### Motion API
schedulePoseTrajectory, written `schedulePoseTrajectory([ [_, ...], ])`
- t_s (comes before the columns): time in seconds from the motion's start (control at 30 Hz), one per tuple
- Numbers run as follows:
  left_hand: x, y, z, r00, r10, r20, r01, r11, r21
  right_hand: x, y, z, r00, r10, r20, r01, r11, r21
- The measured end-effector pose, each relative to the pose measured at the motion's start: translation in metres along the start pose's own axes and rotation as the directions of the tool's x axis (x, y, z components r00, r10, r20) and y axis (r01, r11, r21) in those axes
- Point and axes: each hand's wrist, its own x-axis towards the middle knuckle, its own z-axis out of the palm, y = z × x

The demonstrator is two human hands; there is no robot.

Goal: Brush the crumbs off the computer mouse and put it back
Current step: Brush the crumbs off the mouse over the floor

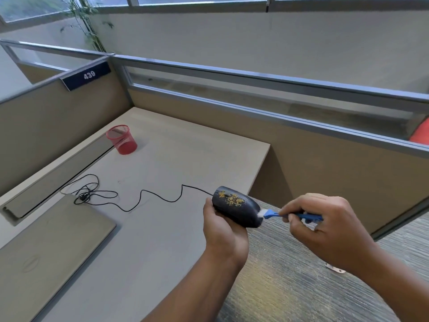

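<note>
Crumbs [234, 199] lie in a yellow-brown patch on top of the black mouse [241, 213], which I see held up over the right edge of the desk [162, 240]. The left hand [222, 231] grips the mouse from below, fingers curled round its underside and thumb on its near side. The right hand [325, 226] pinches the blue brush [274, 214] by the handle, fingers curled. Its white bristles touch the end of the mouse away from the cable [148, 198], beside the crumb patch. The cable trails in loops across the desk to a tangle by a closed laptop [51, 247]. A red mesh cup [122, 139] stands further back.
</note>
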Motion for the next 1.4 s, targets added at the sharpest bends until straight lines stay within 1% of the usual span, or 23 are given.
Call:
schedulePoseTrajectory([
  [0.07,0.001,-0.002,0.000,1.000,-0.015,0.006,0.015,1.000,0.001,0.008,-0.006,0.006,1.000,-0.003,-0.018,0.004,0.999,0.045],
  [0.17,-0.001,-0.004,-0.001,0.998,-0.061,0.033,0.060,0.998,0.033,0.019,-0.014,0.018,1.000,-0.016,0.020,0.015,0.998,0.058],
  [0.23,-0.002,-0.004,-0.002,0.997,-0.068,0.035,0.067,0.997,0.039,0.018,-0.014,0.020,0.998,-0.014,0.066,0.012,0.999,0.030],
  [0.3,-0.002,-0.002,-0.003,0.999,-0.043,0.023,0.042,0.999,0.028,0.011,-0.009,0.016,0.996,-0.004,0.084,0.005,1.000,-0.021],
  [0.37,-0.002,0.000,-0.005,1.000,-0.013,0.005,0.012,1.000,0.026,0.004,-0.004,0.009,0.998,0.003,0.062,0.000,0.999,-0.051],
  [0.47,-0.003,0.003,-0.007,1.000,-0.013,-0.007,0.013,1.000,0.026,0.006,-0.005,0.008,1.000,0.011,0.002,-0.011,1.000,0.008],
  [0.53,-0.005,0.003,-0.006,1.000,-0.030,0.000,0.030,0.999,0.024,0.012,-0.011,0.014,1.000,-0.009,0.009,0.008,0.999,0.041],
  [0.63,-0.007,0.004,-0.005,0.999,-0.033,0.011,0.033,0.999,0.017,0.009,-0.011,0.018,0.997,-0.015,0.073,0.013,0.999,0.034],
  [0.7,-0.007,0.007,-0.005,1.000,-0.014,0.001,0.014,1.000,0.026,-0.001,-0.003,0.014,0.998,0.021,0.062,-0.022,1.000,0.015],
  [0.77,-0.006,0.009,-0.005,1.000,0.003,-0.002,-0.003,1.000,0.028,-0.008,0.003,0.008,0.998,0.052,0.024,-0.052,0.999,0.003],
  [0.83,-0.007,0.008,-0.005,1.000,0.007,0.006,-0.007,1.000,0.025,-0.007,-0.002,0.008,1.000,0.026,-0.014,-0.026,0.999,0.032],
  [0.9,-0.008,0.005,-0.005,1.000,-0.007,0.024,0.006,1.000,0.022,0.003,-0.015,0.013,0.999,-0.039,-0.012,0.039,0.998,0.055],
  [0.97,-0.011,0.003,-0.004,0.998,-0.032,0.051,0.031,0.999,0.032,0.012,-0.027,0.020,0.996,-0.085,0.032,0.085,0.996,0.016],
  [1.07,-0.014,0.002,-0.003,0.997,-0.049,0.060,0.047,0.998,0.033,0.007,-0.028,0.017,0.992,-0.101,0.074,0.108,0.990,-0.094],
  [1.2,-0.014,0.002,-0.003,1.000,-0.009,0.013,0.009,0.999,0.039,-0.013,-0.012,0.000,0.998,-0.055,0.021,0.058,0.991,-0.120],
  [1.23,-0.015,0.002,-0.003,1.000,-0.006,0.005,0.006,0.999,0.036,-0.013,-0.010,-0.003,0.998,-0.055,-0.007,0.054,0.994,-0.099],
  [1.3,-0.017,0.001,-0.003,1.000,-0.012,0.002,0.012,0.999,0.033,-0.010,-0.009,-0.003,0.998,-0.032,-0.051,0.032,0.999,0.002],
  [1.33,-0.018,0.000,-0.003,1.000,-0.017,0.004,0.017,0.999,0.031,-0.009,-0.009,-0.002,0.998,-0.023,-0.054,0.025,0.999,0.042],
  [1.4,-0.020,0.000,-0.002,1.000,-0.022,0.010,0.021,0.999,0.031,-0.013,-0.008,0.000,1.000,-0.020,-0.003,0.020,0.998,0.065],
])
